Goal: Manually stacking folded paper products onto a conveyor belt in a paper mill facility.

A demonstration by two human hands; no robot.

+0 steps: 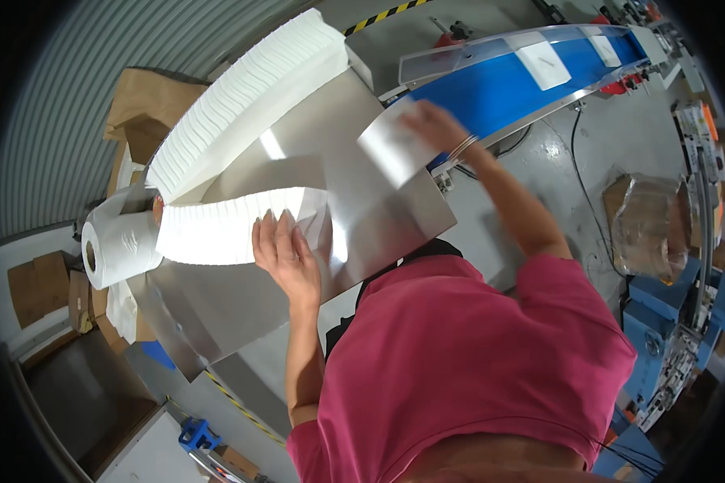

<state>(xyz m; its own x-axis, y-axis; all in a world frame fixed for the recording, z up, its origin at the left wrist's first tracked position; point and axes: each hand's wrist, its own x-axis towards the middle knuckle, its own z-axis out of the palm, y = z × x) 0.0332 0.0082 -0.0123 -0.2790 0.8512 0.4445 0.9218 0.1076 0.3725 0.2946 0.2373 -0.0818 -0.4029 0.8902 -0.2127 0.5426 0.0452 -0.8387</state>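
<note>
My left hand [287, 253] lies with fingers stretched out on the right end of a short row of thin white folded packets [225, 225], standing on edge on a steel table [298, 173]. My right hand [437, 127], smeared by motion, grips a flat white packet [395, 145] between the table and a blue conveyor belt [479, 92]. More flat white packets [543, 64] lie spaced out along the belt. Behind the short row runs a longer, curved row of the same white packets [246, 105].
A white roll [121, 241] lies at the table's left end, near brown paper [157, 105] and cardboard. Clear guards edge the conveyor. A plastic-wrapped carton [648, 225] and a dark cable [576, 161] are on the floor at right, near blue machinery [660, 314].
</note>
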